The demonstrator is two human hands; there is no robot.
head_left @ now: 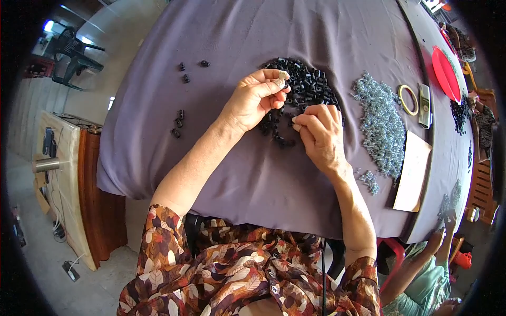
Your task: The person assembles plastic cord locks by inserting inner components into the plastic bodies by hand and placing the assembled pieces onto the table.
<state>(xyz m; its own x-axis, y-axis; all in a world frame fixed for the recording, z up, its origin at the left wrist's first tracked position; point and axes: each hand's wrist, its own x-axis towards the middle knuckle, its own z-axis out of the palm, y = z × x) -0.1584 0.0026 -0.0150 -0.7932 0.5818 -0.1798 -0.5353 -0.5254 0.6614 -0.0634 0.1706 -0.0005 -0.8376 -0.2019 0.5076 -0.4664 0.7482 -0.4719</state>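
Note:
A heap of small black plastic pieces (pixel 311 87), short and tube-like, lies on the purple-grey cloth in front of me. Over the left side of the heap, my left hand (pixel 255 100) is closed in a pinch between thumb and forefinger. A small black piece (pixel 286 85) shows at those fingertips, partly hidden by them. My right hand (pixel 322 138) is at the heap's near edge, thumb and forefinger pressed together. What lies between them, if anything, is too small to make out. Several black pieces (pixel 179 123) sit apart on the left of the cloth.
Right of the heap are a pile of small clear bluish pieces (pixel 380 126), a tape roll (pixel 408 100), a metallic strip (pixel 425 105) and a cardboard sheet (pixel 412 173). Farther right stands a red basin (pixel 446 73). Another person's arm (pixel 433 246) reaches the table's right side.

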